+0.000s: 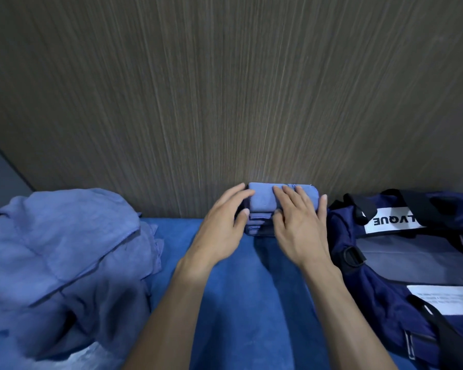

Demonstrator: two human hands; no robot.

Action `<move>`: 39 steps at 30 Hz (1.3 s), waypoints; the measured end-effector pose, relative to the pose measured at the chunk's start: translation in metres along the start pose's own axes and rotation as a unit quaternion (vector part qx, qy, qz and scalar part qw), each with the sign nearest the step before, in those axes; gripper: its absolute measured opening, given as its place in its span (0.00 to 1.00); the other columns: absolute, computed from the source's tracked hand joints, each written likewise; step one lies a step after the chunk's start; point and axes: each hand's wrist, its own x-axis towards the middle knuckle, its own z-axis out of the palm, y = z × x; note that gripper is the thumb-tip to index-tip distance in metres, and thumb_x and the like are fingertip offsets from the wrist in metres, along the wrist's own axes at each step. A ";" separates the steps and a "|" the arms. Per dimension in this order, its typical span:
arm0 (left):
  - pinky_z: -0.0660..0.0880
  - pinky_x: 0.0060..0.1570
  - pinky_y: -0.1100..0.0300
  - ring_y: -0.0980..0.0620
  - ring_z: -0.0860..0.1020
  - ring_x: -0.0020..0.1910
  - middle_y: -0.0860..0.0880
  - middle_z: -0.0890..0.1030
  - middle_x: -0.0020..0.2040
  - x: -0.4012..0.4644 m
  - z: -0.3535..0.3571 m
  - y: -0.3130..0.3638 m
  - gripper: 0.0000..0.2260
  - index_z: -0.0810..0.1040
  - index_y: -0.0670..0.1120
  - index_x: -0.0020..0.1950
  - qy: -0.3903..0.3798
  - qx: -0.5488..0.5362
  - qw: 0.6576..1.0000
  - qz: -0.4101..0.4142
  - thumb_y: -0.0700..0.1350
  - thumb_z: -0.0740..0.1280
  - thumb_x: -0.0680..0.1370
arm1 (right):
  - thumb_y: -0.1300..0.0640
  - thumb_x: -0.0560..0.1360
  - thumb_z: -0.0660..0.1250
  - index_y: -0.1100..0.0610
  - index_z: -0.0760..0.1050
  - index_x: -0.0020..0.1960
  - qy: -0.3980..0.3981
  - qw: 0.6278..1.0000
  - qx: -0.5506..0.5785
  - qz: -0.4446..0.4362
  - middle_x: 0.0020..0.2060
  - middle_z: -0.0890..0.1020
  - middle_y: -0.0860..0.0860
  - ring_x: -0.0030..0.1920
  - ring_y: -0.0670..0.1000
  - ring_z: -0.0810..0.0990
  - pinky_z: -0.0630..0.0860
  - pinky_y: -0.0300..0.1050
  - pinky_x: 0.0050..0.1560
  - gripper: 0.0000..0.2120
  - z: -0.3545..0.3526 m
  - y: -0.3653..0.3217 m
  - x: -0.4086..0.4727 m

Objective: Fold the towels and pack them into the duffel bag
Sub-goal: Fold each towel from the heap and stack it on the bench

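Both hands lie flat on the folded towel stack [262, 202]: left hand [222, 231] at its left side, right hand [302, 231] on top, fingers straight.

Your blue surface [225, 303] carries a loose towel heap [59, 257] at left, a folded stack [262, 209] against the wall, and a bag [401, 276] at right.

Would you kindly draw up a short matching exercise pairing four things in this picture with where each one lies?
Things:
1. folded towel
2. heap of unfolded towels
3. duffel bag
4. left hand

Places:
A. far right of the blue surface
B. far left of the blue surface
C. against the wooden wall, between the two hands
D. touching the folded towel's left side

Pairs: 1-C, 2-B, 3-A, 4-D
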 end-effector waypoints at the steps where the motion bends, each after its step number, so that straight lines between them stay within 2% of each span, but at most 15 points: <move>1: 0.63 0.72 0.63 0.62 0.64 0.74 0.60 0.66 0.77 -0.002 -0.006 -0.003 0.19 0.71 0.53 0.74 0.006 0.012 1.000 -0.002 0.41 0.61 0.83 | 0.50 0.78 0.46 0.49 0.62 0.79 0.006 1.000 -0.004 -0.003 0.79 0.64 0.47 0.81 0.51 0.52 0.37 0.62 0.78 0.30 -0.003 -0.003 0.000; 5: 0.68 0.69 0.60 0.57 0.71 0.70 0.58 0.72 0.72 -0.017 -0.032 -0.013 0.19 0.73 0.52 0.72 0.026 0.063 0.998 0.001 0.38 0.61 0.82 | 0.54 0.81 0.53 0.51 0.65 0.78 0.042 0.999 0.005 -0.031 0.79 0.64 0.49 0.81 0.55 0.52 0.40 0.65 0.78 0.25 -0.010 -0.016 -0.005; 8: 0.71 0.63 0.56 0.53 0.74 0.63 0.56 0.77 0.65 -0.033 -0.063 -0.014 0.17 0.76 0.51 0.69 0.041 0.130 0.991 0.009 0.40 0.64 0.81 | 0.53 0.79 0.53 0.54 0.69 0.75 0.055 0.995 0.036 -0.078 0.77 0.67 0.51 0.81 0.55 0.55 0.41 0.61 0.79 0.26 -0.008 -0.042 -0.017; 12: 0.74 0.55 0.52 0.50 0.75 0.56 0.56 0.80 0.56 -0.066 -0.118 -0.016 0.14 0.79 0.53 0.63 0.105 0.226 0.969 0.001 0.43 0.69 0.78 | 0.52 0.78 0.56 0.52 0.77 0.64 0.018 0.985 0.077 -0.154 0.72 0.74 0.49 0.79 0.52 0.61 0.47 0.57 0.80 0.19 0.009 -0.084 -0.039; 14: 0.71 0.50 0.52 0.48 0.76 0.53 0.55 0.81 0.53 -0.086 -0.144 -0.021 0.14 0.81 0.52 0.58 0.157 0.280 0.947 -0.011 0.42 0.71 0.74 | 0.52 0.77 0.58 0.52 0.79 0.61 0.001 0.979 0.088 -0.183 0.69 0.77 0.50 0.77 0.53 0.65 0.53 0.58 0.79 0.16 0.019 -0.102 -0.051; 16: 0.68 0.49 0.51 0.45 0.76 0.53 0.52 0.82 0.53 -0.106 -0.166 -0.027 0.15 0.81 0.51 0.57 0.227 0.335 0.911 -0.073 0.42 0.72 0.71 | 0.53 0.77 0.59 0.52 0.79 0.59 -0.015 0.975 0.096 -0.199 0.66 0.79 0.50 0.75 0.54 0.68 0.56 0.59 0.78 0.15 0.027 -0.117 -0.062; 19: 0.69 0.52 0.44 0.37 0.73 0.55 0.44 0.77 0.57 -0.130 -0.191 -0.037 0.17 0.78 0.47 0.57 0.340 0.367 0.843 -0.198 0.46 0.75 0.70 | 0.50 0.78 0.54 0.52 0.80 0.59 -0.031 0.972 0.104 -0.206 0.64 0.80 0.50 0.74 0.54 0.70 0.54 0.55 0.77 0.19 0.034 -0.135 -0.078; 20: 0.68 0.53 0.43 0.37 0.73 0.55 0.43 0.76 0.57 -0.136 -0.198 -0.038 0.17 0.77 0.47 0.57 0.355 0.357 0.834 -0.226 0.48 0.75 0.71 | 0.49 0.79 0.54 0.53 0.80 0.59 -0.033 0.972 0.106 -0.206 0.64 0.80 0.50 0.74 0.54 0.70 0.54 0.54 0.77 0.19 0.034 -0.139 -0.084; 25: 0.66 0.56 0.45 0.40 0.71 0.58 0.51 0.81 0.54 -0.152 -0.207 -0.046 0.12 0.78 0.52 0.58 0.293 0.267 0.888 -0.233 0.44 0.71 0.75 | 0.53 0.79 0.60 0.53 0.79 0.59 -0.054 0.968 0.141 -0.202 0.59 0.81 0.49 0.72 0.55 0.72 0.54 0.53 0.77 0.13 0.026 -0.159 -0.114; 29: 0.65 0.60 0.45 0.41 0.72 0.60 0.51 0.82 0.57 -0.155 -0.203 -0.046 0.12 0.82 0.53 0.56 0.294 0.220 0.902 -0.228 0.40 0.69 0.76 | 0.50 0.79 0.58 0.51 0.79 0.60 -0.068 0.963 0.166 -0.202 0.61 0.80 0.46 0.71 0.53 0.72 0.53 0.49 0.77 0.15 0.025 -0.161 -0.130; 31: 0.69 0.57 0.45 0.44 0.76 0.54 0.53 0.83 0.51 -0.153 -0.203 -0.044 0.10 0.83 0.54 0.51 0.314 0.206 0.906 -0.196 0.39 0.70 0.76 | 0.50 0.79 0.59 0.51 0.78 0.60 -0.067 0.961 0.174 -0.204 0.60 0.80 0.45 0.70 0.52 0.74 0.56 0.50 0.76 0.14 0.025 -0.159 -0.130; 33: 0.75 0.51 0.51 0.51 0.79 0.45 0.58 0.81 0.44 -0.151 -0.206 -0.036 0.11 0.83 0.54 0.45 0.341 0.166 0.915 -0.137 0.37 0.70 0.76 | 0.51 0.79 0.59 0.50 0.77 0.61 -0.065 0.958 0.183 -0.212 0.60 0.79 0.44 0.68 0.51 0.74 0.62 0.49 0.75 0.14 0.023 -0.158 -0.129; 36: 0.73 0.41 0.68 0.60 0.78 0.37 0.58 0.81 0.41 -0.144 -0.210 -0.003 0.11 0.82 0.50 0.42 0.392 -0.011 0.918 -0.055 0.33 0.71 0.75 | 0.51 0.78 0.63 0.49 0.73 0.67 -0.054 0.946 0.237 -0.215 0.63 0.77 0.41 0.65 0.44 0.74 0.67 0.37 0.67 0.17 0.016 -0.167 -0.127; 37: 0.71 0.39 0.69 0.60 0.76 0.35 0.57 0.82 0.39 -0.142 -0.208 0.008 0.11 0.82 0.49 0.41 0.394 -0.053 0.917 -0.035 0.33 0.71 0.75 | 0.51 0.78 0.66 0.49 0.72 0.69 -0.052 0.938 0.276 -0.205 0.65 0.75 0.39 0.66 0.40 0.72 0.65 0.32 0.66 0.20 0.013 -0.172 -0.128; 39: 0.71 0.38 0.68 0.58 0.75 0.34 0.55 0.82 0.40 -0.142 -0.202 0.015 0.10 0.80 0.49 0.42 0.381 -0.042 0.923 -0.028 0.33 0.70 0.75 | 0.53 0.77 0.70 0.50 0.69 0.72 -0.049 0.923 0.330 -0.189 0.67 0.73 0.38 0.68 0.35 0.69 0.61 0.26 0.65 0.24 0.013 -0.180 -0.128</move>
